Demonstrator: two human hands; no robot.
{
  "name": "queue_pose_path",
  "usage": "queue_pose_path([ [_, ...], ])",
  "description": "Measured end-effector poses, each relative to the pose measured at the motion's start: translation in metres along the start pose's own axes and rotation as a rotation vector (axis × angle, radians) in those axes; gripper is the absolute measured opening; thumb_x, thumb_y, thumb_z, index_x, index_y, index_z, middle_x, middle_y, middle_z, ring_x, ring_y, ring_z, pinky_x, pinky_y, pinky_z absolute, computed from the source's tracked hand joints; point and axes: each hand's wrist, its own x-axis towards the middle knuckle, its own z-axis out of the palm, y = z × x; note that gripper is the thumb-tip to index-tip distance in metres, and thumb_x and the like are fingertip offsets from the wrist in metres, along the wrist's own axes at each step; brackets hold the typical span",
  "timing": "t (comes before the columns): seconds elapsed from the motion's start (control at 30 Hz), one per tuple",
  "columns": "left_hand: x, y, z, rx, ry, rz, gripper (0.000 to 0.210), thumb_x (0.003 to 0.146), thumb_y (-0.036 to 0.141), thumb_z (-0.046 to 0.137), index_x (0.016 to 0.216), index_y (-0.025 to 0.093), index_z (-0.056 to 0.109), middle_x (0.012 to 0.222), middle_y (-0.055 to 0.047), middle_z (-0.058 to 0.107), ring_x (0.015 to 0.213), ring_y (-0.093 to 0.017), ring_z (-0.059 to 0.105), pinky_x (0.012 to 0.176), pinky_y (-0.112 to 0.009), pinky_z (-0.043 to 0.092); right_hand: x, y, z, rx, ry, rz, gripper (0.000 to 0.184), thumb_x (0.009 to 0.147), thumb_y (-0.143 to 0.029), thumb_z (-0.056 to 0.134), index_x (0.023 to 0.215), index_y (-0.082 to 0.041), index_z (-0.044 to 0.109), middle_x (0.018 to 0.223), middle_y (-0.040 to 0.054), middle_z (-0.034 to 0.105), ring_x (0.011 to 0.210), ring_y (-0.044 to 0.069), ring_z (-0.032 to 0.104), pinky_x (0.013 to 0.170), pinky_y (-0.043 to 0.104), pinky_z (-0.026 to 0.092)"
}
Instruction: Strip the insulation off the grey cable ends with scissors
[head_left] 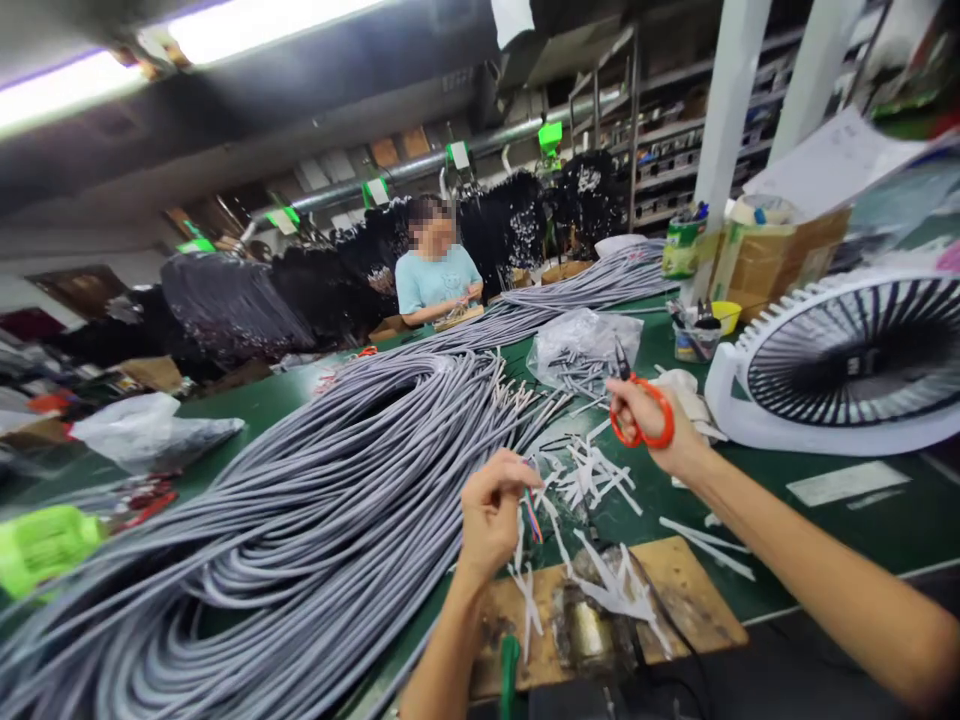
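Observation:
My left hand (pixel 487 515) pinches the end of a cable, from which thin coloured wires (pixel 535 522) hang; most of the cable is hidden by the fingers. My right hand (pixel 649 425), higher and to the right, is closed around scissors (pixel 666 408) with orange-red handles, their dark tips pointing up and away. White paper-like strips (pixel 589 475) lie scattered on the green table between and beyond my hands. Below them, a small metal device (pixel 589 630) sits on a wooden board (pixel 694 590), with more strips draped over it.
A large coil of grey cables (pixel 300 480) fills the left side. Behind the strips lies a clear plastic bag (pixel 585 345) of short grey pieces. A white fan (pixel 847 360), a cardboard box (pixel 780 250) and a tool cup (pixel 697 335) stand right. Across the table sits a person (pixel 439 280).

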Motion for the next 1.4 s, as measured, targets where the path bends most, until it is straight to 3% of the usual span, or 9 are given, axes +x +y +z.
queue_pose_path([
  [0.13,0.004,-0.007,0.005,-0.139,0.146,-0.244,0.026,0.079,0.034,0.055,0.099,0.018,0.058,0.06,0.003,0.044,0.046,-0.006,0.034,0.043,-0.019,0.029,-0.011,-0.005,0.008,-0.044,-0.145,-0.086,0.031,0.06,-0.04,0.068,0.061,-0.017,0.049,0.049,-0.0056,0.045,0.043,0.008,0.042,0.042,0.02,0.035],
  [0.23,0.005,-0.011,0.008,-0.127,0.198,-0.331,0.026,0.077,0.038,0.056,0.084,0.013,0.059,0.053,0.005,0.04,0.042,-0.005,0.028,0.04,-0.018,0.024,-0.025,-0.01,0.034,-0.015,-0.228,-0.264,0.03,0.055,-0.032,0.074,0.071,-0.018,0.052,0.07,-0.0018,0.057,0.064,0.012,0.054,0.063,0.024,0.045],
  [0.33,0.003,-0.01,0.011,-0.037,0.239,-0.318,0.027,0.077,0.039,0.056,0.069,0.013,0.055,0.053,0.004,0.041,0.044,-0.005,0.03,0.042,-0.019,0.026,-0.03,-0.015,0.052,0.035,-0.124,-0.342,0.023,0.061,-0.031,0.071,0.066,-0.018,0.052,0.072,-0.0001,0.058,0.068,0.013,0.054,0.067,0.025,0.045],
  [0.6,-0.005,-0.007,0.018,0.057,0.283,-0.303,0.03,0.084,0.037,0.046,0.064,0.016,0.047,0.054,0.005,0.037,0.047,-0.007,0.033,0.046,-0.02,0.028,-0.027,-0.017,0.059,0.215,-0.081,-0.164,0.025,0.061,-0.031,0.068,0.064,-0.018,0.047,0.06,-0.0048,0.047,0.052,0.008,0.047,0.053,0.021,0.042],
  [0.8,-0.002,-0.004,0.021,0.066,0.392,-0.236,0.022,0.076,0.037,0.058,0.079,0.015,0.058,0.058,0.003,0.047,0.048,-0.006,0.037,0.045,-0.019,0.03,-0.034,-0.018,0.059,0.187,-0.059,-0.205,0.024,0.061,-0.027,0.067,0.06,-0.018,0.045,0.057,-0.0053,0.047,0.05,0.007,0.044,0.05,0.019,0.04],
  [1.07,0.006,-0.005,0.015,-0.385,0.453,-0.355,0.022,0.071,0.034,0.064,0.074,0.012,0.062,0.057,0.003,0.052,0.038,-0.002,0.033,0.035,-0.017,0.02,-0.03,-0.009,0.057,0.285,-0.055,-0.064,0.029,0.055,-0.032,0.071,0.058,-0.017,0.047,0.056,-0.0052,0.047,0.051,0.008,0.046,0.051,0.021,0.039],
  [1.17,0.007,-0.002,0.011,-0.475,0.357,-0.373,0.021,0.069,0.033,0.065,0.073,0.014,0.057,0.06,0.002,0.051,0.039,-0.002,0.034,0.035,-0.016,0.02,-0.026,-0.007,0.056,0.334,-0.122,0.033,0.032,0.054,-0.036,0.071,0.057,-0.017,0.045,0.054,-0.0052,0.046,0.049,0.008,0.047,0.051,0.023,0.04],
  [1.27,0.007,0.002,0.008,-0.477,0.2,-0.364,0.019,0.069,0.03,0.065,0.077,0.017,0.054,0.065,0.003,0.05,0.044,-0.003,0.036,0.04,-0.016,0.026,-0.027,-0.008,0.049,0.18,-0.145,-0.012,0.029,0.061,-0.038,0.066,0.061,-0.018,0.045,0.054,-0.0047,0.046,0.049,0.009,0.046,0.049,0.023,0.038],
  [1.4,0.004,0.0,0.002,-0.268,0.218,-0.176,0.012,0.075,0.027,0.06,0.077,0.019,0.053,0.069,0.002,0.05,0.051,-0.006,0.041,0.048,-0.02,0.034,-0.038,-0.009,0.037,-0.329,-0.125,-0.358,0.023,0.067,-0.033,0.061,0.061,-0.018,0.045,0.058,-0.0034,0.044,0.053,0.009,0.039,0.051,0.022,0.033],
])
